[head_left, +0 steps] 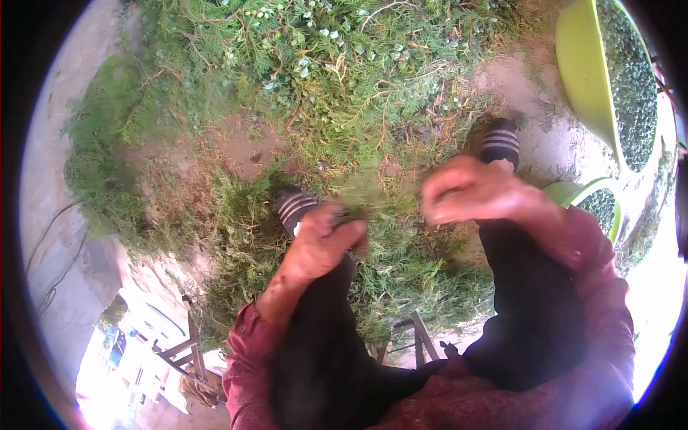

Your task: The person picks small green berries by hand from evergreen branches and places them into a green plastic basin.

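Observation:
Curled fingers of my left hand (324, 242) close on a green sprig (367, 198), which is smeared by motion and sticks out toward the middle. My right hand (462, 192) is held up a short way to the right, its thumb and fingers pinched together. Whatever is between them is too small or hidden to make out. Below both hands spreads a pile of cut evergreen branches (322, 107) with flat scaly leaves and small pale green cones (304, 68).
A large lime-green tub (588, 72) holding many small green pieces stands at upper right. A smaller green bucket (613, 222) with similar contents sits nearer me. My striped shoes (295, 206) rest among the branches. Wooden legs (423, 337) show below, another wooden frame (190, 344) at lower left.

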Demonstrator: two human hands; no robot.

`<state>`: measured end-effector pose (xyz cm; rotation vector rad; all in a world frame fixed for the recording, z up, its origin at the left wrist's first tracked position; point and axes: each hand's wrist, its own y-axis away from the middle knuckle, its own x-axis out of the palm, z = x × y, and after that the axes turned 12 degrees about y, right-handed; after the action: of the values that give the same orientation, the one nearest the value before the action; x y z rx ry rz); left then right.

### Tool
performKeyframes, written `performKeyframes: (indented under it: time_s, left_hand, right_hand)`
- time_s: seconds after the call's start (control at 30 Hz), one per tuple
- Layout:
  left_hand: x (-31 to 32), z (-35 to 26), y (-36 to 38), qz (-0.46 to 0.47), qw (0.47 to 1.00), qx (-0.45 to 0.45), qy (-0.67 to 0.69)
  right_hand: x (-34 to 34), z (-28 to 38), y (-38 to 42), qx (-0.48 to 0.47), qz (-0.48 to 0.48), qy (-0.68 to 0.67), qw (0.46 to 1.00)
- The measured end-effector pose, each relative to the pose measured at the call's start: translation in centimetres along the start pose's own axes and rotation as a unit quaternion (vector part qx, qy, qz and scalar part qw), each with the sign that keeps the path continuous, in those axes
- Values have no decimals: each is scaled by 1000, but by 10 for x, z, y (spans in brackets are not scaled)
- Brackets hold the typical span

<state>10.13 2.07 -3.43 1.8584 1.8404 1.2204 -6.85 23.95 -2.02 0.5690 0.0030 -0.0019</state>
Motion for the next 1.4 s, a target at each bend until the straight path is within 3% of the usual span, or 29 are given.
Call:
performKeyframes:
  time_s: [0.03,0.07,0.13,0.17,0.2,0.23,0.27,0.3,0.37,0.4,0.43,0.5,0.53,0.6,0.63,0.67,0.73,0.8,0.83,0.9,1.03,1.1,1.13,1.2,1.3,1.4]
  left_hand:
    - [-12,-1,7,-37,999,-14,10]
    - [-23,-2,17,-85,996,-7,-31]
    - [-49,5,46,-194,975,-10,-105]
    - [-66,17,63,-255,957,-18,-138]
    - [-83,29,81,-288,929,-43,-230]
    - [-101,43,101,-318,890,-67,-319]
    - [-121,64,126,-259,803,-133,-520]
    - [-134,77,142,-188,669,-193,-692]
    - [-118,63,143,-201,684,-168,-681]
    - [-108,56,143,-209,699,-144,-669]
    - [-101,50,131,-215,723,-105,-648]
    - [-85,31,89,-206,767,-15,-607]
    - [-75,21,63,-191,785,40,-588]
    - [-55,4,14,-146,784,153,-584]
    - [-39,-8,-6,-125,754,225,-605]
    - [-26,-16,-25,-103,766,259,-579]
    - [2,-33,-55,-94,786,282,-542]
    - [13,-37,-91,-123,756,336,-548]
    - [18,-39,-107,-121,754,340,-549]
    - [23,-40,-132,-219,754,252,-566]
    - [17,-24,-152,-225,750,218,-583]
    - [12,-18,-154,-210,708,275,-615]
    - [10,-17,-156,-210,706,276,-617]
    - [6,-17,-162,-212,652,334,-647]
    - [13,-33,-165,-233,627,357,-652]
    - [15,-45,-169,-250,635,345,-645]
  right_hand:
    - [-12,-8,13,30,37,-45,998]
    - [-3,-46,45,-72,-115,-229,964]
    - [-9,-50,116,58,-339,-222,913]
    - [-1,-58,146,124,-485,-145,853]
    - [2,-48,173,172,-496,-196,828]
    - [1,-44,209,378,-427,-38,820]
    - [14,-62,245,439,-357,47,823]
    - [29,-74,269,492,-283,132,813]
    - [52,-50,274,455,-180,275,828]
    - [62,-47,273,407,-202,431,779]
    - [60,-50,262,402,-205,433,781]
    - [44,-57,226,378,-308,407,773]
    - [30,-51,200,366,-294,446,762]
    - [12,-37,148,243,-364,369,820]
    - [2,-37,126,214,-331,408,824]
    - [-7,-27,99,199,-299,374,855]
    - [-8,-35,60,115,-300,428,845]
    - [1,-31,37,44,-271,451,850]
    - [5,-32,29,45,-275,451,848]
    - [15,-36,22,-13,-239,372,897]
    - [18,-47,28,-36,-272,368,889]
    - [20,-47,31,-2,-248,365,897]
    - [20,-49,31,-3,-251,365,897]
    - [21,-53,31,-33,-247,332,910]
    - [21,-54,31,-22,-252,339,906]
    - [20,-55,34,-10,-246,325,913]
